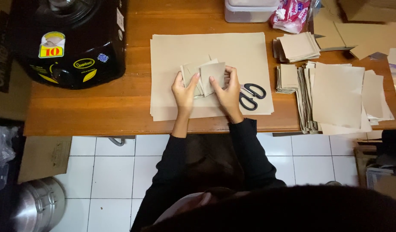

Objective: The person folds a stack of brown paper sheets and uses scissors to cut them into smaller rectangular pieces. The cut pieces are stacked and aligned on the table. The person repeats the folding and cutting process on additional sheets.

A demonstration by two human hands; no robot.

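A small stack of tan paper squares (211, 72) rests fanned on a pile of large tan sheets (176, 47) lying on the wooden table (86, 109). My left hand (183, 92) holds the stack's left side, thumb on top. My right hand (226, 90) grips its right side, fingers curled over the edge. Black-handled scissors (251, 95) lie on the large sheets just right of my right hand.
A black appliance (69, 41) stands at the table's back left. Stacks of cut tan squares (297, 46) and larger sheets (337, 94) fill the right. A plastic container (249, 10) and a pink wrapped pack (291, 15) sit at the back. A metal pot (34, 208) stands on the tiled floor.
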